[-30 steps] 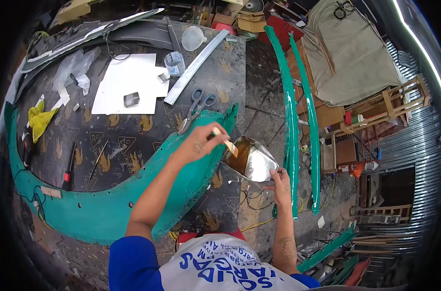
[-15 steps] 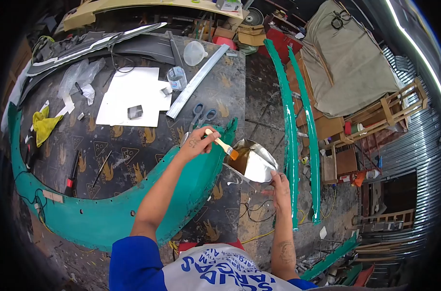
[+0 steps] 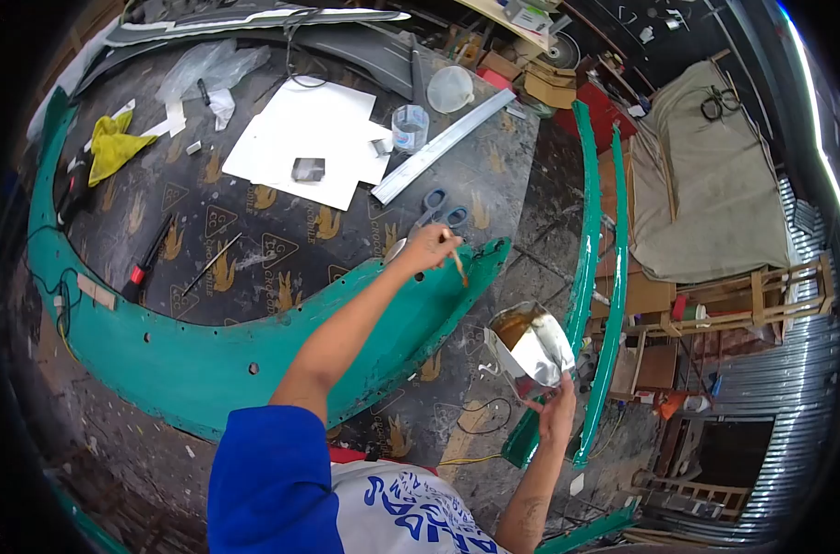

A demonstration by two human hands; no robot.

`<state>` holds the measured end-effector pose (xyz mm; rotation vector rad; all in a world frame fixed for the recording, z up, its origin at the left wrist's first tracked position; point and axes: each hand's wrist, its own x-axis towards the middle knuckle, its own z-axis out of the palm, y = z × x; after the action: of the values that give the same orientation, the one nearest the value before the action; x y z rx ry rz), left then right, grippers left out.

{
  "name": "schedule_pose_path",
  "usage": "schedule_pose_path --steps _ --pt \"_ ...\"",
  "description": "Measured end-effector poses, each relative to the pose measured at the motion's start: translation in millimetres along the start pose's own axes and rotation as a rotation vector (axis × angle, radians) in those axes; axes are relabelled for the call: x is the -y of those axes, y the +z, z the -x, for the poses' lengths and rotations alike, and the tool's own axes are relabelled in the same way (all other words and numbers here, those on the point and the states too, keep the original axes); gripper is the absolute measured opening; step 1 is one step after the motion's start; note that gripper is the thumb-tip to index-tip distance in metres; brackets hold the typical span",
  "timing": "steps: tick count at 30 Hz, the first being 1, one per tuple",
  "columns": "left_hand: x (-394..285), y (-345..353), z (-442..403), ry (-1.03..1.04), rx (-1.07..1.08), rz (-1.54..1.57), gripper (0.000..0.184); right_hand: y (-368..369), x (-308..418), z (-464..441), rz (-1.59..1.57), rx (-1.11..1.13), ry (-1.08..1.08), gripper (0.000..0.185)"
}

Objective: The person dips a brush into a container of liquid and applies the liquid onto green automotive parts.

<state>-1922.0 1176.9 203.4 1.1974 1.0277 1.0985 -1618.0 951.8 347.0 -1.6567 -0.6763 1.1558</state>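
My left hand is closed around the handle of a small paintbrush, bristles pointing down at the narrow right end of a curved green panel. Whether the bristles touch the panel is hard to tell. My right hand grips the rim of an open metal can, tilted, with brownish liquid inside and a shiny inner wall. The can is held off the table's right edge, apart from the panel. Just beyond my left hand lie blue-handled scissors.
On the dark table are white sheets, a plastic cup, a metal strip, a yellow cloth and a red-and-black tool. Two long green strips stand beyond the table's right edge.
The brush has moved from the can's mouth to above the panel's right end. The can has moved away from the panel. The view has shifted.
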Motion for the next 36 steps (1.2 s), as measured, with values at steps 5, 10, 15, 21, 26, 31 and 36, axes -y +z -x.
schedule_pose_path --steps 5,10,15,21,26,31,36 --pt "-7.4 44.1 -29.8 0.249 -0.042 -0.112 0.029 -17.6 -8.2 5.9 0.034 -0.074 0.002 0.054" --pt "-41.6 25.4 -13.4 0.164 -0.158 0.084 0.030 -20.0 0.8 22.3 0.017 -0.063 0.001 0.053" --pt "-6.4 11.9 -6.6 0.137 -0.191 -0.148 0.031 -34.1 -6.2 29.0 0.033 -0.090 -0.020 0.054" --pt "7.3 37.3 -34.4 0.193 -0.069 -0.125 0.028 -29.3 -0.9 33.9 0.025 -0.038 -0.045 0.055" --pt "-20.3 30.7 -27.7 0.204 -0.113 0.223 0.028 -35.8 0.4 36.7 0.026 -0.040 -0.026 0.059" --pt "-9.0 15.8 -11.0 0.201 -0.160 -0.023 0.025 -44.8 -6.4 36.5 0.043 -0.078 -0.007 0.065" --pt "13.3 36.1 -25.2 0.315 -0.098 -0.277 0.025 -42.1 -4.4 36.4 0.047 -0.080 -0.013 0.067"
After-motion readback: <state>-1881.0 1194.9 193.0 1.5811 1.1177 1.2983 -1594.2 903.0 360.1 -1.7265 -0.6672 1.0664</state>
